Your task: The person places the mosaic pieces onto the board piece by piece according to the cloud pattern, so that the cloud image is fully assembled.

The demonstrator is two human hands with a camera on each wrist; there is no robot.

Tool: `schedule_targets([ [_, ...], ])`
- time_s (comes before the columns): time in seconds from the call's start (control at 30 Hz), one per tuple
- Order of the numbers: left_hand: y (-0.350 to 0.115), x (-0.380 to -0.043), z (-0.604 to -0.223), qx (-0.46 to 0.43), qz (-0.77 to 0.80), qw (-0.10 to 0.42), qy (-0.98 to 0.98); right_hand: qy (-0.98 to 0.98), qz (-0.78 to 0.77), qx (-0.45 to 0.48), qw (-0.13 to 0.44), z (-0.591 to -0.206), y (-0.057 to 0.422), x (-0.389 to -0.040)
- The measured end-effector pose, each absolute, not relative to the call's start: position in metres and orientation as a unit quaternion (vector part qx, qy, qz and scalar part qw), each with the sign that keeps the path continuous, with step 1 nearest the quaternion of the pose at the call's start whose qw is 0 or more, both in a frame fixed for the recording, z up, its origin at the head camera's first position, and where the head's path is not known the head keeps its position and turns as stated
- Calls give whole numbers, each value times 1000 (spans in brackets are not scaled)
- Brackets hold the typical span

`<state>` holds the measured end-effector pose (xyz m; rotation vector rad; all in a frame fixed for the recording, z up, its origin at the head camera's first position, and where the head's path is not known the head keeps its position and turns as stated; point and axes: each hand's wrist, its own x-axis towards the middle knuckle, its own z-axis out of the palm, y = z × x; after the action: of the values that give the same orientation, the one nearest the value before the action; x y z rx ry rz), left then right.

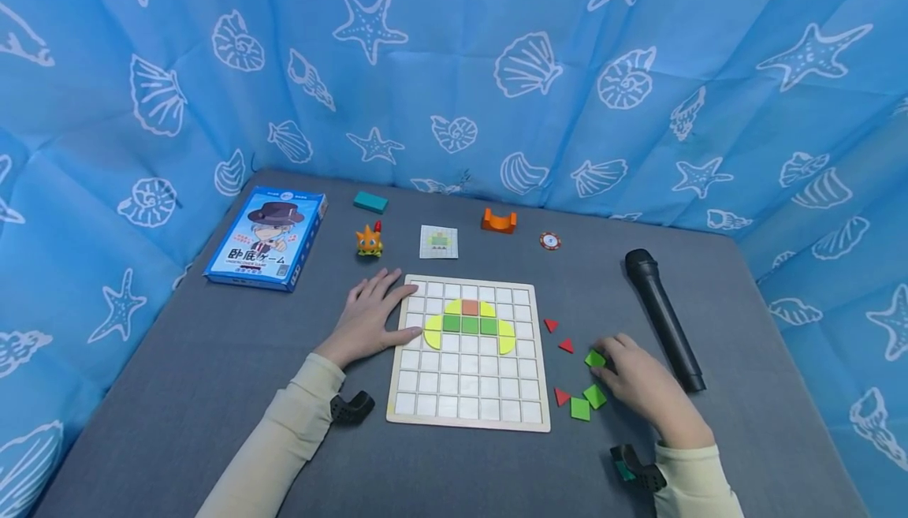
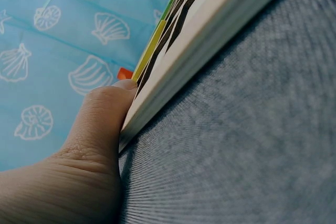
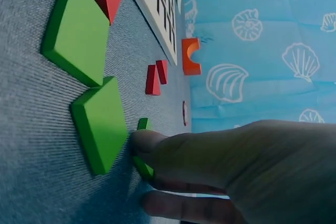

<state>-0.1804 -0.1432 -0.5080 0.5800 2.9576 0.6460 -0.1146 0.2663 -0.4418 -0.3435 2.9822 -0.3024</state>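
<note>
My left hand [image 1: 369, 319] rests at the left edge of a wooden grid board [image 1: 468, 424], fingers extended and the thumb touching its rim. On the board's upper half, yellow quarter-round tiles [image 1: 433, 338], green square tiles [image 1: 470, 325] and one orange-red square tile [image 1: 470, 307] form an arch. To the right of the board, my right hand [image 1: 641, 380] has thumb and fingers about a loose green square tile [image 3: 143, 167], partly hidden behind the thumb. Two more green square tiles [image 3: 79, 32] lie nearby, touching at their corners. Red triangle tiles [image 1: 562, 396] are scattered beside the board.
A black microphone [image 1: 665, 321] lies right of the right hand. Behind the board are a pattern card [image 1: 439, 242], an orange arch block [image 1: 499, 221], a poker chip [image 1: 550, 241], a small orange figure [image 1: 369, 241] and a teal block [image 1: 370, 202]. A blue game box [image 1: 268, 239] lies far left.
</note>
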Motion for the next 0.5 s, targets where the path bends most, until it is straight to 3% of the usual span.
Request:
schedule_targets([
  [0.5, -143, -181, -508, 186, 209, 34, 960, 982, -119, -148, 23, -434, 241, -123],
])
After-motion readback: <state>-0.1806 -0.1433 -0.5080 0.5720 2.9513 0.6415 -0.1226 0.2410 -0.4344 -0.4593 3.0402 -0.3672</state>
